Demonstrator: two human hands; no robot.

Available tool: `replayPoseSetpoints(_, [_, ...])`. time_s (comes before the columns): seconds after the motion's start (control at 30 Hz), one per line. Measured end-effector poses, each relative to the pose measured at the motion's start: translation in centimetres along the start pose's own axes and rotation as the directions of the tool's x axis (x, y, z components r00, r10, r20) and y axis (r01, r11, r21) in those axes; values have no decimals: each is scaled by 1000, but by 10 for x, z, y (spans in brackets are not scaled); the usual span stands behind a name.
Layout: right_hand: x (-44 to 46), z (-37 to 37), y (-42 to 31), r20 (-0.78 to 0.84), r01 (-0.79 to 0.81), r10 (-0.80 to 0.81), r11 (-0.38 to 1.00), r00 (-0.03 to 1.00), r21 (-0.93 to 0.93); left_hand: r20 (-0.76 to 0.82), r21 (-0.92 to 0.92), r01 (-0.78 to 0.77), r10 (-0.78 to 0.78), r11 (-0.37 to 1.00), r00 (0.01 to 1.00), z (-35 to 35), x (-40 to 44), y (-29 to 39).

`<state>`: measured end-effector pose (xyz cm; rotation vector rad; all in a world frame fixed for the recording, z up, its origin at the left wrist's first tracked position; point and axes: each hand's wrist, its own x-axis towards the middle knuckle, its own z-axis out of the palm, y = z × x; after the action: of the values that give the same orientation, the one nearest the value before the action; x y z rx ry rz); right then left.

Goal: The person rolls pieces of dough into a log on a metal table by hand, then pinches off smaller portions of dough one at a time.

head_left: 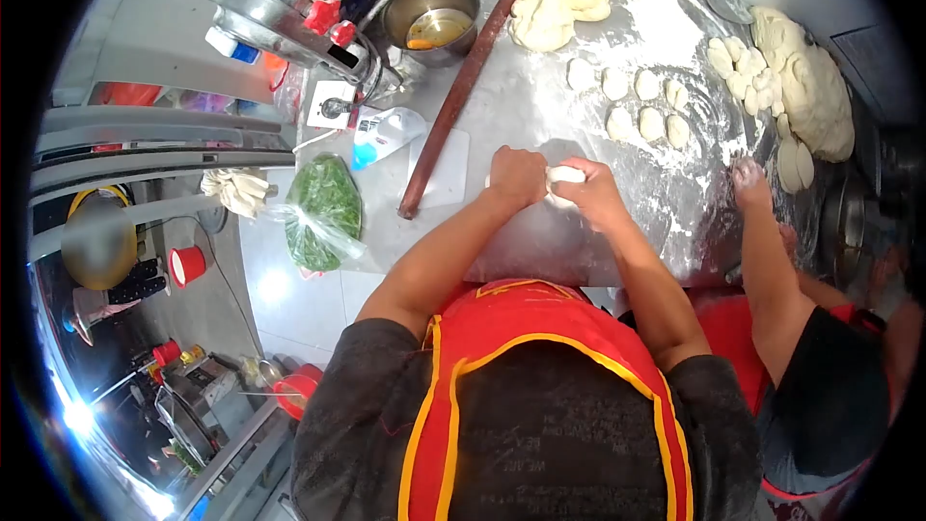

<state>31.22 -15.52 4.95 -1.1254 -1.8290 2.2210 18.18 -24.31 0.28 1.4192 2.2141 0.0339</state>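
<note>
Both of my hands work on one piece of white dough (565, 176) over the metal table, close to its front edge. My left hand (519, 177) is closed, knuckles up, over the left end of the dough. From the other side my right hand (592, 195) grips the dough with its fingers curled round it. Part of the dough is hidden under my fingers. Beyond my hands, several small dough pieces (620, 123) lie in two rows on the floured surface. A long brown rolling pin (463, 96) rests slantwise to the left of my left hand.
Larger dough lumps (543, 15) lie at the back, and a big dough mass (815, 87) at the right. A co-worker's hand (748, 178) is on the table at right. Left stand a steel pot (431, 14), a plastic bottle (388, 135) and a bag of greens (323, 212).
</note>
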Motion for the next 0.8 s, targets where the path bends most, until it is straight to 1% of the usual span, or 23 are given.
replayPoseSetpoints(0.1, [2, -20, -27, 11, 18, -20, 987, 1000, 162, -43, -210, 220, -234, 953, 971, -9, -1, -21])
replayPoseSetpoints(0.13, [12, -24, -35, -75, 107, -103, 993, 992, 46, -87, -250, 168, -195, 954, 977, -8, -3, -25])
replayPoseSetpoints(0.17, [27, -34, -35, -47, 113, -114, 993, 992, -34, -125, -287, 115, -156, 951, 980, -2, -9, -29])
replayPoseSetpoints(0.23, [69, -43, -11, -151, 143, -205, 928, 967, -345, -226, -356, 1, -87, 935, 970, 4, -14, -34])
replayPoseSetpoints(0.27, [85, -43, 2, -183, 189, -345, 804, 921, -564, -301, -321, 13, -115, 947, 947, 6, -19, -34])
replayPoseSetpoints(0.3, [98, -39, 16, -178, 196, -479, 631, 859, -751, -371, -287, 30, -140, 957, 918, 9, -26, -32])
replayPoseSetpoints(0.33, [106, -36, 21, -137, 168, -602, 422, 786, -891, -441, -253, 50, -161, 966, 883, 11, -30, -33])
replayPoseSetpoints(0.43, [104, -29, 1, -142, 44, -421, 402, 896, -915, -509, -202, 113, -203, 973, 837, 27, -39, -41])
replayPoseSetpoints(0.47, [99, -28, -3, -106, 54, -494, 298, 863, -953, -460, -251, 84, -195, 964, 866, 29, -41, -44])
replayPoseSetpoints(0.53, [86, -21, -11, -26, 198, -631, 282, 775, -939, -375, -349, 28, -167, 937, 912, 25, -33, -55])
replayPoseSetpoints(0.57, [74, -18, -18, 10, 266, -690, 266, 724, -927, -296, -433, 3, -145, 901, 944, 11, -36, -56])
replayPoseSetpoints(0.6, [60, -11, -29, 99, 409, -646, 350, 757, -842, -213, -518, -15, -112, 855, 971, -14, -43, -51])
replayPoseSetpoints(0.63, [47, -2, -34, 91, 383, -454, 610, 886, -693, -132, -597, -26, -66, 802, 989, -29, -48, -47])
replayPoseSetpoints(0.67, [38, 6, -38, 133, 278, -245, 818, 960, -504, -167, -608, -91, -15, 789, 986, -32, -47, -45])
replayPoseSetpoints(0.7, [34, 10, -40, 224, 107, -40, 949, 974, -297, -205, -615, -156, 35, 773, 978, -34, -45, -43])
replayPoseSetpoints(0.73, [35, 10, -35, 252, 108, -46, 964, 967, -241, -245, -619, -222, 83, 753, 966, -36, -44, -39])
replayPoseSetpoints(0.8, [40, 13, -20, 307, 107, -63, 986, 949, -127, -187, -545, -135, 37, 828, 982, -46, -49, -30])
